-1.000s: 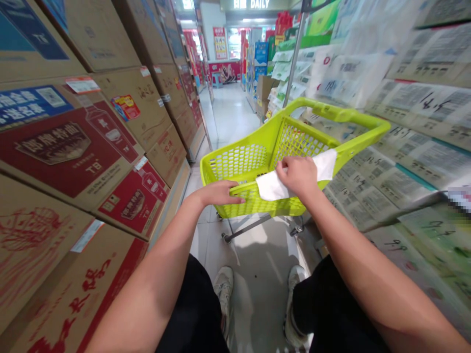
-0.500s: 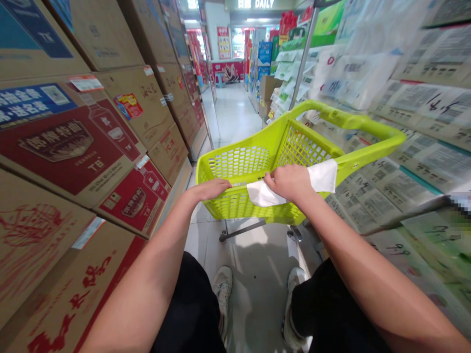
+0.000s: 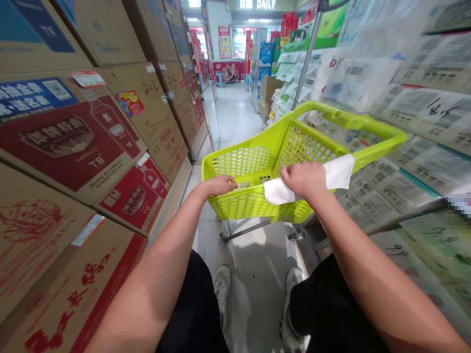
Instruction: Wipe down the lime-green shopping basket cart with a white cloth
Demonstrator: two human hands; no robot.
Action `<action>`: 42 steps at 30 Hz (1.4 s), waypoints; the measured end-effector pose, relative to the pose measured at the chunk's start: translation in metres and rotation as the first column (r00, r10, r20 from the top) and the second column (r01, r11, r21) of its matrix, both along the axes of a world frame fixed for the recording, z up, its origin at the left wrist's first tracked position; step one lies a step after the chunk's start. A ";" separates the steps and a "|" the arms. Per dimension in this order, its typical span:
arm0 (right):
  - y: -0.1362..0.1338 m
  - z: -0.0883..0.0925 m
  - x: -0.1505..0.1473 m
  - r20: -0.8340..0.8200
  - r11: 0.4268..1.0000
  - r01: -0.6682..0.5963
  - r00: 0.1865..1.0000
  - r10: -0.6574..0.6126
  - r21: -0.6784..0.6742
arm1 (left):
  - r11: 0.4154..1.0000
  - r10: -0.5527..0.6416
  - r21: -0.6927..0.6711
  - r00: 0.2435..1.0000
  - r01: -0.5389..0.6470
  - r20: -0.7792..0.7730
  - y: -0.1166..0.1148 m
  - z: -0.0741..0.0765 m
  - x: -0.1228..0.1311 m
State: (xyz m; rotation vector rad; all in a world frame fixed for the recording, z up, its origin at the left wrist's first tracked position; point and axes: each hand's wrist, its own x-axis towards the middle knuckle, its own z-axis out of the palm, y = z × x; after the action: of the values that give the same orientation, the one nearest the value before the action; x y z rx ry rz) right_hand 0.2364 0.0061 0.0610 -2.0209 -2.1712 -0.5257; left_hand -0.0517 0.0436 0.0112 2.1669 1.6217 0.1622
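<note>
A lime-green shopping cart [image 3: 246, 206] stands sideways in front of me, its handle up at the right and its plastic basket perforated. My left hand [image 3: 220, 185] grips the near rim toward the basket's left end, fingers curled over the edge. Farther right along that rim, my right hand [image 3: 304, 179] is closed around a white cloth [image 3: 339, 172] and presses it on the rim. The cloth drapes over the rim on both sides of that hand. My right fingertips are partly hidden behind the rim.
Stacked cardboard boxes [image 3: 66, 137] line the left side closely. Packaged goods [image 3: 423, 108] with handwritten prices fill the shelves at right, near the cart handle. A metal pole [image 3: 307, 63] rises behind the cart. A tiled aisle [image 3: 233, 108] runs ahead toward a red counter.
My right hand has slid right along the rim with the white cloth. The left hand and the cart's left end have also shifted slightly right.
</note>
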 end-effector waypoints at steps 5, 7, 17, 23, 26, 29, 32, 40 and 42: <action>-0.015 -0.012 -0.029 0.030 0.993 -0.119 0.993 0.118 0.016 | 0.986 0.161 -0.040 0.984 -0.165 -0.076 0.012 -0.007 -0.011; -0.018 -0.013 -0.034 0.011 0.989 -0.144 0.990 0.143 0.045 | 0.983 0.174 -0.046 0.980 -0.179 -0.092 0.014 -0.009 -0.019; -0.003 0.007 0.007 -0.049 0.993 0.052 0.998 -0.046 0.109 | 0.985 0.171 0.017 0.983 -0.171 -0.070 0.002 -0.007 -0.016; -0.024 -0.027 -0.043 -0.029 0.910 -0.409 0.911 0.412 0.068 | 0.974 0.168 0.144 0.983 -0.177 0.070 -0.001 -0.007 -0.011; -0.032 -0.038 -0.064 -0.028 0.828 -0.550 0.831 0.556 0.108 | 0.957 0.168 0.212 0.973 -0.200 0.161 0.003 -0.011 -0.017; -0.024 -0.033 -0.053 -0.035 0.885 -0.449 0.890 0.455 0.122 | 0.947 0.097 0.259 0.939 -0.189 0.329 0.007 -0.013 -0.026; -0.005 -0.021 -0.019 -0.070 0.966 -0.210 0.973 0.222 0.149 | 0.951 -0.010 0.291 0.926 -0.109 0.377 0.006 -0.011 -0.029; -0.010 -0.038 -0.029 -0.061 0.920 -0.349 0.929 0.365 0.179 | 0.936 -0.084 0.352 0.980 0.016 0.179 -0.008 0.004 -0.006; -0.020 -0.046 -0.048 -0.033 0.858 -0.487 0.867 0.498 0.164 | 0.932 -0.094 0.363 0.979 0.023 0.180 -0.006 0.003 -0.006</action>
State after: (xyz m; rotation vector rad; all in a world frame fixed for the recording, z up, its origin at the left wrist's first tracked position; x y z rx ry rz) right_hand 0.1882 -0.0139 0.0149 -1.3048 -2.3927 -0.5093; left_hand -0.0582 0.0379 0.0140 2.3726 1.5059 0.6805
